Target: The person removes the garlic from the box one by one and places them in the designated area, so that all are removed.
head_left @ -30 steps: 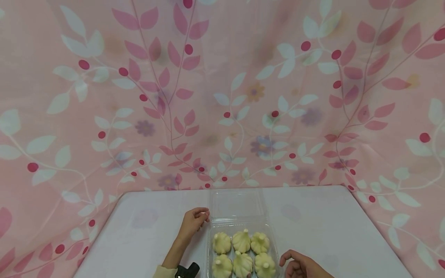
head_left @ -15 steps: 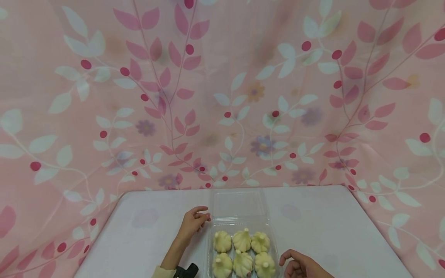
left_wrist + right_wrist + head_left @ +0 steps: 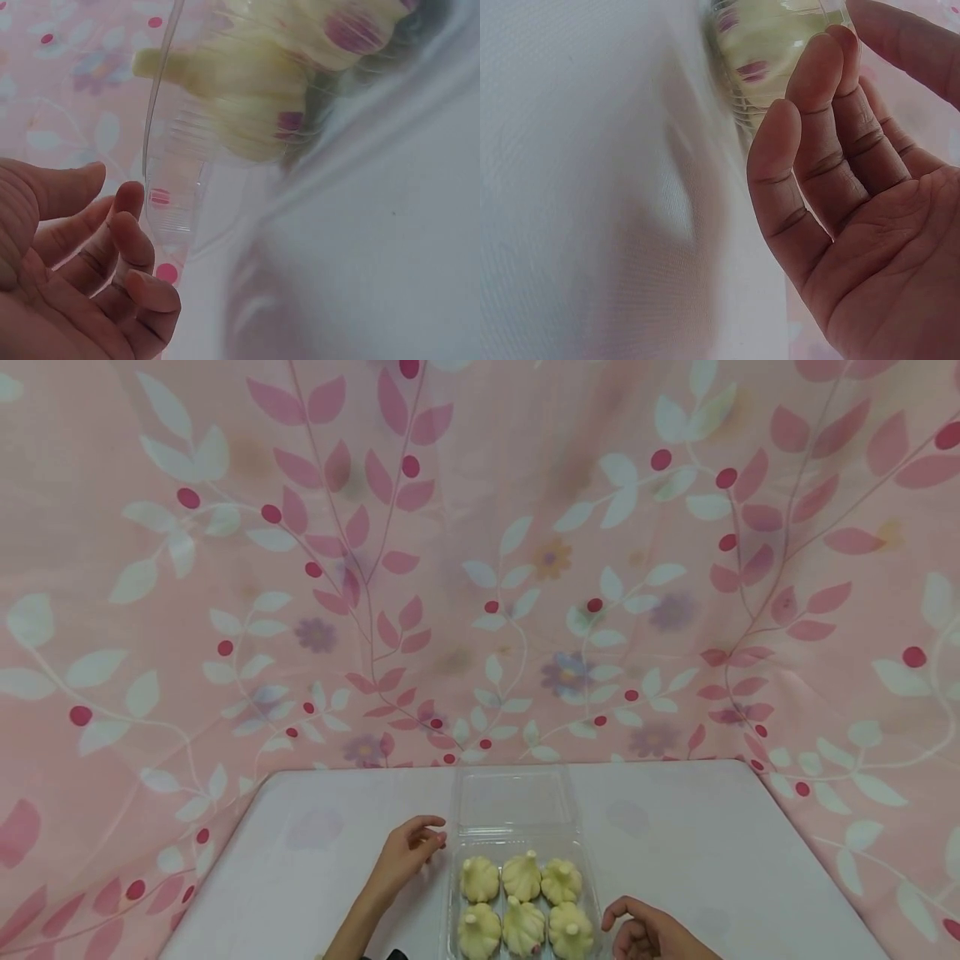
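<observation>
A clear plastic clamshell box lies on the table with its lid folded back flat. Several pale garlic bulbs sit inside in two rows, stems mostly upward. To the left of the box hovers my left hand, fingers loosely bent and holding nothing. In the left wrist view a gap shows between its fingertips and most of the box's side. My right hand is at the box's right side with loosely bent fingers. Whether they touch the wall I cannot tell.
The white-covered table extends to both sides of the box. A pink leaf-patterned cloth hangs behind its back edge. Part of a dark wrist device shows at the bottom edge below my left forearm.
My left hand has moved slightly left and down, away from the hinge side of the box. The right hand, the box and the garlic bulbs stay about where they were.
</observation>
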Available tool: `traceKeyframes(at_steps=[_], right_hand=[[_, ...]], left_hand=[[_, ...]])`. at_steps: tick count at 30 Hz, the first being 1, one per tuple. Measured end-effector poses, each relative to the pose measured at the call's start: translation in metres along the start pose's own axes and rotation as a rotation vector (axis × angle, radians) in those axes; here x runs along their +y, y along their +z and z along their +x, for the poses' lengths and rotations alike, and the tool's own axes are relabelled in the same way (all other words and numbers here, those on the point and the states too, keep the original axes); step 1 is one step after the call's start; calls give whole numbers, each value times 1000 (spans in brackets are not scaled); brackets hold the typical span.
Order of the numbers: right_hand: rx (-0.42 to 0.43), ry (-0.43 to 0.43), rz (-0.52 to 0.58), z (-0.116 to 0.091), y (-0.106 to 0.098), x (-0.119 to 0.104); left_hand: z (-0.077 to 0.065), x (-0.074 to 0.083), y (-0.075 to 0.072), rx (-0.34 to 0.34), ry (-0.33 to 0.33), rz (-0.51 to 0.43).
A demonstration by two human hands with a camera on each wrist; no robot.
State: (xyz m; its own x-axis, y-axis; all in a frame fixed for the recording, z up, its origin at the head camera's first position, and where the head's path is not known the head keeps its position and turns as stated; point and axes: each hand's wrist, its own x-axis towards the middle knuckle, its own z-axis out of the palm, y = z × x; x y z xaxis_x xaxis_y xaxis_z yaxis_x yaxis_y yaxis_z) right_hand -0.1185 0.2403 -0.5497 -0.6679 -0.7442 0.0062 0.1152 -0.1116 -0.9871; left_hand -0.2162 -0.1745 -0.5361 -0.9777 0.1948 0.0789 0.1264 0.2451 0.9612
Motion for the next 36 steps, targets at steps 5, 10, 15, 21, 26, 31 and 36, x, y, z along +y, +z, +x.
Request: traceKeyframes(at_steps=[5, 10, 15, 21, 26, 31, 36], right_hand=[[6, 16, -1, 0, 0, -1], [5, 16, 7, 0, 0, -1], [1, 9, 19, 0, 0, -1], [2, 25, 30, 0, -1, 0], [-4, 25, 42, 0, 0, -1], [-9, 20, 40, 1, 0, -2], [-11, 20, 39, 0, 0, -1]], left_hand=[[-9, 6, -4, -19, 34, 54], [-20, 11, -6, -27, 59, 120], [-30, 17, -5, -50, 109, 147], [-40, 21, -3, -95, 270, 182], [-44, 23, -2, -169, 356, 174], [-45, 22, -1, -234, 473, 145], [-46, 19, 2, -263, 588, 141]])
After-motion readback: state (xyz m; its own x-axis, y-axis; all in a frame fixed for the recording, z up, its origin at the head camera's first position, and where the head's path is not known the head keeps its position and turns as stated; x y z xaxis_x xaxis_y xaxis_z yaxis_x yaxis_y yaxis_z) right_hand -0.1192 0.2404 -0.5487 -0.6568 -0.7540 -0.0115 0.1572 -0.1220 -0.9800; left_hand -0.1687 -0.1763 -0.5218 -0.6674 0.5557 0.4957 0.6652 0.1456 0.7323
